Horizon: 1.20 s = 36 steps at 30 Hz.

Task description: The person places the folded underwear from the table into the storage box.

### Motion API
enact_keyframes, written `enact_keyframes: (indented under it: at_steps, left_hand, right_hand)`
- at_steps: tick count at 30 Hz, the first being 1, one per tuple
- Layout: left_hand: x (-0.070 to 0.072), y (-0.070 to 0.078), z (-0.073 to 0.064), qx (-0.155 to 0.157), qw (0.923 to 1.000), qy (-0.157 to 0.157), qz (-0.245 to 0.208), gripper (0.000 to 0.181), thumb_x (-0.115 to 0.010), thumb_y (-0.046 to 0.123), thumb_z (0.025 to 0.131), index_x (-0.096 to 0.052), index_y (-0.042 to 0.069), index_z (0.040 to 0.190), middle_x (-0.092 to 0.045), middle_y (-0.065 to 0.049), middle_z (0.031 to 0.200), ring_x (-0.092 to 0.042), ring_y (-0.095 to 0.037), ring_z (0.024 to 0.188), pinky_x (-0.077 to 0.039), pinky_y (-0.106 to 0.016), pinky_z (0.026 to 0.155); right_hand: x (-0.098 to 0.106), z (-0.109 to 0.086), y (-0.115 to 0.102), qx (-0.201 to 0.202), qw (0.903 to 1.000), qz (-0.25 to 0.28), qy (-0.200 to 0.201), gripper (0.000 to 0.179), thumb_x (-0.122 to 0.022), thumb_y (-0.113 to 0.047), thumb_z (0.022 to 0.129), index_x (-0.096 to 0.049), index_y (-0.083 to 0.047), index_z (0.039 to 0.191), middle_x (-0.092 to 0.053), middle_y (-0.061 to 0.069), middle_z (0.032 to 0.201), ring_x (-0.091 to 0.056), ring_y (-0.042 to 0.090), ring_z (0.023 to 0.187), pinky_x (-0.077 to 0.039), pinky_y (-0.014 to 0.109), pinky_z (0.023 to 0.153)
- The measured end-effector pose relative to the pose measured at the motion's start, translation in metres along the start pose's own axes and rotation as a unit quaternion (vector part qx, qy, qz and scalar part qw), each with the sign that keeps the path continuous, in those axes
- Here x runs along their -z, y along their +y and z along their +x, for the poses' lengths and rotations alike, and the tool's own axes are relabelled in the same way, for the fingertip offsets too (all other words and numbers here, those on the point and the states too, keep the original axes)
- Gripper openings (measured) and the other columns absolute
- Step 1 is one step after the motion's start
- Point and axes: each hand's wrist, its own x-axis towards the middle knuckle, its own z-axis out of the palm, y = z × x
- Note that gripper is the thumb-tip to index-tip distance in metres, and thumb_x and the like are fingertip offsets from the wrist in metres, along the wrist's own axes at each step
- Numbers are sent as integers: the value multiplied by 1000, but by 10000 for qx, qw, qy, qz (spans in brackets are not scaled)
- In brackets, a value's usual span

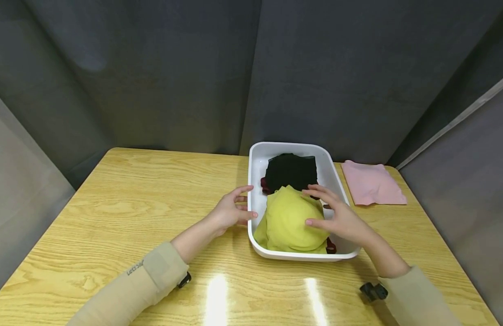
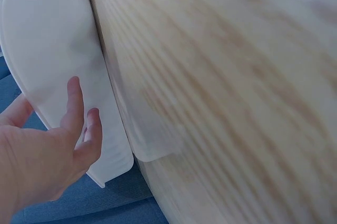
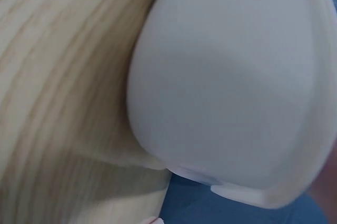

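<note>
A white plastic basin stands on the wooden table. Inside it, a bunched yellow cloth fills the front half, and a black cloth lies behind it. Bits of dark red fabric show from underneath. My left hand is at the basin's left rim with fingers spread; in the left wrist view the same hand is beside the outer wall. Over the right side of the yellow cloth, my right hand has its fingers apart; whether the fingertips touch the fabric is hard to tell.
A pink folded cloth lies to the right of the basin, near the table's back right corner. Dark grey curtains hang behind the table, with lighter panels at both sides.
</note>
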Motion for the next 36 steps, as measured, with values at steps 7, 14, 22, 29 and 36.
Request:
enact_keyframes:
  at_steps: [7, 14, 22, 29, 36]
  left_hand:
    - [0, 0, 1, 45, 10000, -6, -6, 76, -70, -9, 78, -39, 19, 142, -44, -22, 136, -59, -26, 100, -56, -40, 78]
    - [0, 0, -1, -5, 10000, 10, -29, 76, -69, -9, 79, -39, 18, 143, -43, -23, 135, -59, -26, 99, -57, -40, 76]
    - [1, -1, 0, 24, 10000, -32, -54, 77, -69, -9, 78, -38, 17, 143, -43, -23, 135, -59, -26, 100, -57, -38, 76]
    - [1, 0, -1, -35, 10000, -39, -28, 77, -69, -8, 79, -36, 16, 144, -43, -24, 135, -59, -26, 101, -57, -39, 76]
    - [1, -1, 0, -8, 10000, -14, -51, 77, -70, -9, 78, -39, 18, 143, -43, -23, 136, -59, -26, 101, -57, -40, 76]
  right_hand:
    - [14, -1, -7, 170, 9996, 84, 232, 66, -75, -17, 81, -45, -13, 139, -33, 11, 149, -32, 32, 133, -36, 60, 97]
    - [27, -2, -15, 195, 9979, -100, 603, 66, -77, -14, 79, -47, -16, 138, -43, 6, 143, -38, 1, 124, -43, 44, 98]
    - [43, -6, -22, 133, 9957, 105, 908, 67, -77, -10, 78, -47, -17, 138, -46, 4, 140, -37, -7, 123, -38, 11, 94]
    - [58, -9, -23, 230, 9916, 144, 1267, 68, -77, -2, 76, -48, -9, 137, -47, 0, 139, -40, -5, 121, -37, 6, 94]
    - [70, -11, -16, 305, 9867, 358, 1553, 67, -72, 5, 77, -46, -6, 137, -46, -3, 132, -42, 2, 118, -39, 6, 92]
